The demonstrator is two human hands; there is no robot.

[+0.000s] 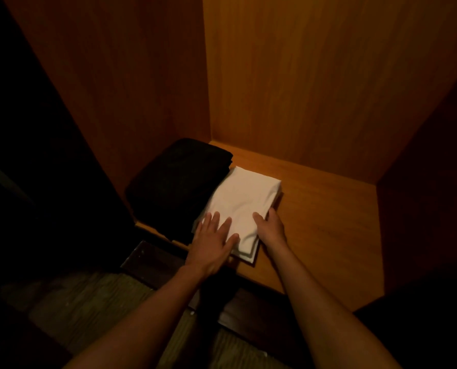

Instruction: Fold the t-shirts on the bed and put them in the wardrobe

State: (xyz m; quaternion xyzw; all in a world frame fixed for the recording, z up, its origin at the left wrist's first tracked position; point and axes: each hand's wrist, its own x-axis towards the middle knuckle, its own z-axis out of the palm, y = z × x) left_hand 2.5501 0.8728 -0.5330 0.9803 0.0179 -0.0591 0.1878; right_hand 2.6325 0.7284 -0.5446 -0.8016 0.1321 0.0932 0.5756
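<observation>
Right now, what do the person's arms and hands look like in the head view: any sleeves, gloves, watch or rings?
Both forearms are bare for as far as the frame shows them; no sleeve or cuff comes into view. The left hand and the right hand wear no gloves. No watch, band or ring shows on either wrist or on the visible fingers, though the light is dim and small details could be missed.

dim light, wooden floor (94, 310), dark surroundings
</observation>
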